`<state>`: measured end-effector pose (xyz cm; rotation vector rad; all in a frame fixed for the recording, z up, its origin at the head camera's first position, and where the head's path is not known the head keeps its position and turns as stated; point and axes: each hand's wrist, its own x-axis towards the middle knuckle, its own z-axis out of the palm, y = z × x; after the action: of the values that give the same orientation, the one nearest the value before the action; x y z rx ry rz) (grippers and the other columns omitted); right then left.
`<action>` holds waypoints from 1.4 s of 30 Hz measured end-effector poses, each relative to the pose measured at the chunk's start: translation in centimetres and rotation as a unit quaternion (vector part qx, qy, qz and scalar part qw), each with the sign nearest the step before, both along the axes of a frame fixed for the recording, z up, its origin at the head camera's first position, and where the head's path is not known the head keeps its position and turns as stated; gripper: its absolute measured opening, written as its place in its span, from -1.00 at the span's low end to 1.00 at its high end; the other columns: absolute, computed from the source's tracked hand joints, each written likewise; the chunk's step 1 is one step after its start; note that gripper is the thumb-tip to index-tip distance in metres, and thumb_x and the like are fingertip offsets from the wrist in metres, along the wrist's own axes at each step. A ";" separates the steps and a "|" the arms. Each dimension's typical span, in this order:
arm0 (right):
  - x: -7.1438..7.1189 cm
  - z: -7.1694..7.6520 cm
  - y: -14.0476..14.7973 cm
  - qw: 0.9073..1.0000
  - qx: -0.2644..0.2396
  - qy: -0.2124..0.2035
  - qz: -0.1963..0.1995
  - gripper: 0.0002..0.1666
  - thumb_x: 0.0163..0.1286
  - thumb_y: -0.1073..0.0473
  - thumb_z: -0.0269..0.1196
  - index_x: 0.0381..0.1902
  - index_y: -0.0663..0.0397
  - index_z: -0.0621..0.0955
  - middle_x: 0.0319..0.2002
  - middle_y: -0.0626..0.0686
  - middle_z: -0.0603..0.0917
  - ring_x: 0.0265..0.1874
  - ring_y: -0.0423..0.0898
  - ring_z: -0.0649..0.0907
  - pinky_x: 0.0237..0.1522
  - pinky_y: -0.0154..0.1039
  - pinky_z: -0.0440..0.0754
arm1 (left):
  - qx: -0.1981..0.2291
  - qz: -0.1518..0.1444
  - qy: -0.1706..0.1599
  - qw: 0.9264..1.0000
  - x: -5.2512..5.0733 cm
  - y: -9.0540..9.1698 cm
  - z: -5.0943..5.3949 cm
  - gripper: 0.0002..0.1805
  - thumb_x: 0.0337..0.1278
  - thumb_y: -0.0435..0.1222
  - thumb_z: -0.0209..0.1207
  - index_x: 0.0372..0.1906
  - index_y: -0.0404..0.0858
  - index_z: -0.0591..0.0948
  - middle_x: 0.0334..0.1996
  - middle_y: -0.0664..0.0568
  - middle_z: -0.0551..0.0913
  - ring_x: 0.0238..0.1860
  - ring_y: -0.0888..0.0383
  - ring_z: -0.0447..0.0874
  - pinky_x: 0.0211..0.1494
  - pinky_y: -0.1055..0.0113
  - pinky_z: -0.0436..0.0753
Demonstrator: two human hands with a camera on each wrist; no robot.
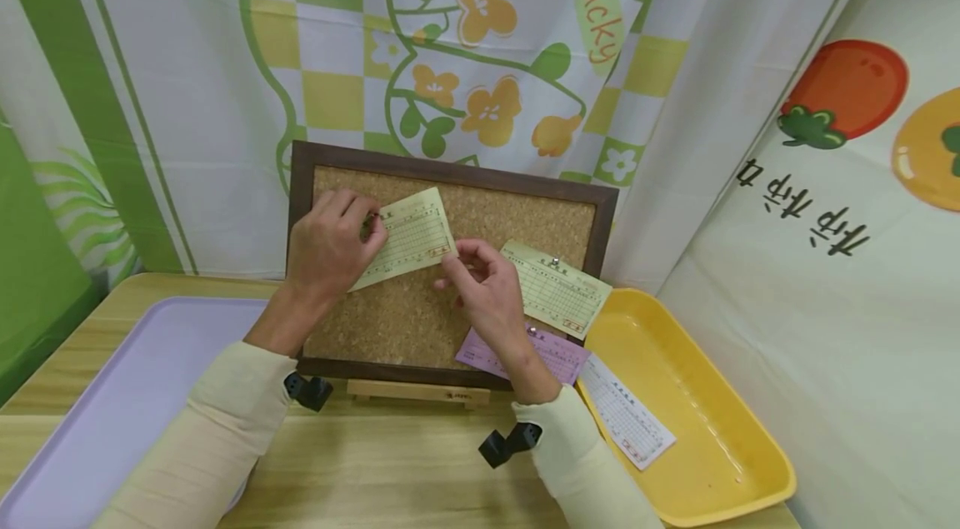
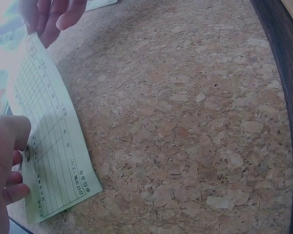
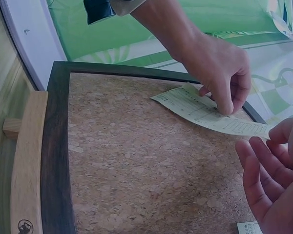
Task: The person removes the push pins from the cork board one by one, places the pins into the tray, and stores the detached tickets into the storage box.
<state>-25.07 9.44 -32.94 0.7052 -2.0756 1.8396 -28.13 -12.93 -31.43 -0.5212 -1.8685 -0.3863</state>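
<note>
A yellow-green printed slip (image 1: 411,236) is held at an angle over the upper left of a framed cork board (image 1: 405,329). My left hand (image 1: 330,242) pinches its upper left part; in the right wrist view the left hand (image 3: 217,70) has thumb and fingers together on the slip (image 3: 185,105). My right hand (image 1: 491,287) pinches the slip's right corner between thumb and forefinger, the other fingers loosely bent. Another yellow-green slip (image 1: 558,291) and a purple slip (image 1: 551,356) hang at the board's right side, each with a shiny pin at its top.
The board leans on a wooden stand (image 1: 420,392) on the table. To the right, a yellow tray (image 1: 720,429) has a white slip (image 1: 626,412) lying over its left rim. A lilac tray (image 1: 127,412) is at the left. A patterned curtain (image 1: 202,96) hangs behind.
</note>
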 end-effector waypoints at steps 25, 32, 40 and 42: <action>-0.7 0.2 0.1 1.000 0.024 -0.009 -0.014 -0.77 0.50 0.16 0.28 -0.02 0.19 0.71 -0.29 0.19 0.78 -0.42 0.11 0.77 -0.56 -0.23 0.57 | -0.005 -0.003 0.012 1.000 -0.3 0.0 -0.2 -0.91 0.13 -0.47 0.20 -0.34 -0.42 0.69 -0.43 -0.21 0.64 -0.43 -0.16 0.60 -0.48 0.03 0.64; -1.0 0.9 -0.1 0.999 0.031 -0.005 -0.009 -0.71 0.51 0.13 0.28 0.04 0.20 0.71 -0.30 0.17 0.79 -0.45 0.09 0.78 -0.50 -0.19 0.61 | -0.002 -0.001 0.015 1.000 -0.4 -0.1 -0.3 -0.92 0.12 -0.47 0.22 -0.34 -0.42 0.69 -0.43 -0.20 0.65 -0.43 -0.15 0.61 -0.48 0.04 0.64; -1.5 1.3 0.1 0.999 0.044 0.007 -0.006 -0.68 0.53 0.18 0.25 0.14 0.22 0.67 -0.28 0.09 0.80 -0.51 0.07 0.76 -0.40 -0.02 0.70 | -0.006 -0.001 0.023 1.000 -0.5 0.0 -0.5 -0.94 0.10 -0.49 0.24 -0.34 -0.41 0.69 -0.43 -0.21 0.64 -0.43 -0.16 0.60 -0.51 0.06 0.64; -1.6 1.3 0.1 0.999 0.048 0.009 -0.011 -0.68 0.53 0.19 0.24 0.15 0.21 0.67 -0.29 0.09 0.80 -0.53 0.06 0.76 -0.41 0.01 0.71 | -0.011 0.003 0.025 1.000 -0.4 0.0 -0.5 -0.94 0.11 -0.48 0.23 -0.33 -0.42 0.69 -0.42 -0.21 0.64 -0.43 -0.16 0.60 -0.50 0.05 0.64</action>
<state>-26.63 9.51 -31.63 0.7172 -2.1645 1.7249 -28.52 -12.91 -31.93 -0.5369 -1.8276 -0.3458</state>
